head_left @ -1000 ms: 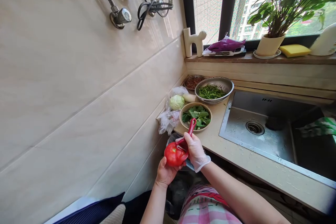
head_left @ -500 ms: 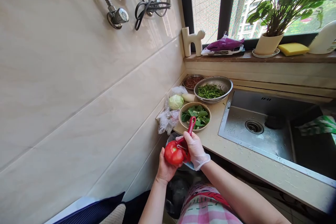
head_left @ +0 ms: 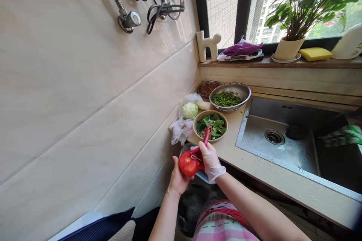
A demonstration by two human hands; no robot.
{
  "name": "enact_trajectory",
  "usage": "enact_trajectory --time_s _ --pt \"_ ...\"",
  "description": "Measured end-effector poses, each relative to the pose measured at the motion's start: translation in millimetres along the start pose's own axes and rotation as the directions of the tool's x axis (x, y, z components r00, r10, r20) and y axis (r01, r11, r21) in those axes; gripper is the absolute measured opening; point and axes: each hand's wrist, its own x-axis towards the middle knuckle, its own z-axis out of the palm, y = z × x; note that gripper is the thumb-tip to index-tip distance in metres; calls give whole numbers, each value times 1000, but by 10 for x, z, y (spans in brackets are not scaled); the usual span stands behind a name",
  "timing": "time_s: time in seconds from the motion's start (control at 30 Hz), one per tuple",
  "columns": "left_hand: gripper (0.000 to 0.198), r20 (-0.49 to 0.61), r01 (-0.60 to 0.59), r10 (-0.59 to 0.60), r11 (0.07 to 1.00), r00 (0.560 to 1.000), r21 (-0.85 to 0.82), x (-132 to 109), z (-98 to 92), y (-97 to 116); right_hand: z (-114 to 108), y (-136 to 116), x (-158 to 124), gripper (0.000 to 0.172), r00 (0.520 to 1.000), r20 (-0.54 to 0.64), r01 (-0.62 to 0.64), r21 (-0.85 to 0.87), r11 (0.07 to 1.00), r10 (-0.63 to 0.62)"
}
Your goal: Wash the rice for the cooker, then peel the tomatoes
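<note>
A red tomato (head_left: 189, 164) rests in my bare left hand (head_left: 178, 179), which cups it from below and the left with the thumb raised off its side. My right hand (head_left: 209, 160), in a clear thin glove, grips a red-handled peeler (head_left: 208, 134). The peeler's metal blade lies against the tomato's right side, and its handle points up and away. A strip of red peel seems to hang at the right of the tomato, partly hidden by the gloved hand. Beneath both hands is a bin or bowl with a bluish liner (head_left: 206, 176), mostly covered.
Close beyond my hands stands a beige basket (head_left: 225, 132) of green leaves. Behind it are a metal colander (head_left: 245, 94) of green stalks, a cabbage (head_left: 190, 110) in plastic, and a dish (head_left: 207, 88) of brown bits. The sink (head_left: 279, 128) lies right; a tiled wall rises left.
My left thumb has lifted from the tomato's side and the fingers have shifted slightly. The peeler stays at the tomato's right side, almost unmoved.
</note>
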Motion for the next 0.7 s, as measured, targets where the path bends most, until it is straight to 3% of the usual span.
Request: enact_trajectory --time_s 0.1,0.23,0.5,0.7 --pt "72 46 -141 140 990 989 21 -39 -27 -19 -20 18 25 44 1000 -15 -1 19 1000 2" --pt "88 142 -328 315 941 938 79 -112 -56 -72 -13 28 30 43 1000 19 -20 28 999 19" --pt "79 248 -246 225 967 942 58 -54 -201 -39 46 -42 -9 45 996 32 -88 -13 996 88" --pt "101 200 -288 273 956 941 48 -118 -2 -55 0 -36 -12 44 1000 -13 -26 -4 1000 26"
